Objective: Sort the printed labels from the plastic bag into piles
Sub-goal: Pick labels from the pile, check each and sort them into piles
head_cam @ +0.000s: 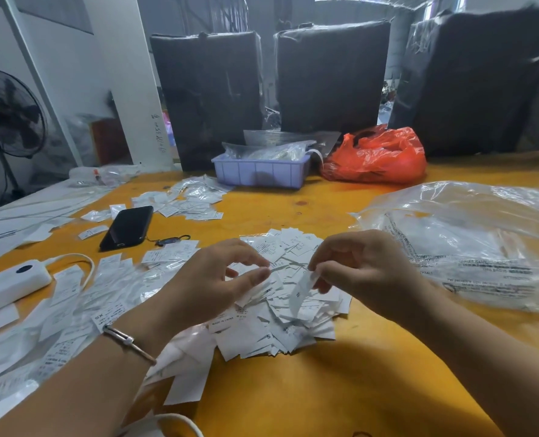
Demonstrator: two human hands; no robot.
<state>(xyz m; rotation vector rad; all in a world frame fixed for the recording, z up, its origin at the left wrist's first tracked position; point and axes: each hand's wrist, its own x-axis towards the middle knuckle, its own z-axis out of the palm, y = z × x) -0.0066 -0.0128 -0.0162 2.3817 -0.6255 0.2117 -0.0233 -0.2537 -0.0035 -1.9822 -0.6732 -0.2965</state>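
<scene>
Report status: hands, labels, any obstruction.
Right hand pinches one label; left hand empty, fingers curled. Label heap below, unsorted. Nothing in the way.

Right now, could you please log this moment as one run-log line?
right hand: pinches one label | left hand: curled, empty | label heap: below hands | clear plastic bag: right

A black phone (126,228) lies near a lavender bin (260,172) and red bag (377,157).

Your right hand (361,266) pinches one white label (302,290) above the loose label heap (280,310) on the yellow bench (340,389). Your left hand (211,280) hovers beside it, fingers curled, seemingly holding nothing. A clear plastic bag (470,244) lies to the right.
</scene>
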